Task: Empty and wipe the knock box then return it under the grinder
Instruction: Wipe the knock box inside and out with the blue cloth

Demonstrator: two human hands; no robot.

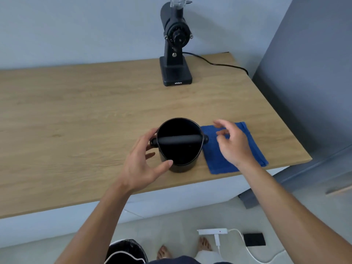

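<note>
A black round knock box [179,155] with a padded bar across its top stands upright on the wooden table near the front edge. My left hand [144,162] curves around its left side with fingers apart, the thumb by the front rim; whether it touches is unclear. A blue cloth [213,157] lies flat just right of the box. My right hand [232,141] hovers over the cloth with fingers spread, holding nothing. The black grinder [176,44] stands at the back of the table, its base bare.
The wooden table [76,115] ends at a grey cabinet [308,73] on the right. The grinder's cord [215,63] trails off to the back right. On the floor below are a lined black bin [125,250], a white power strip [213,231] and my bare feet.
</note>
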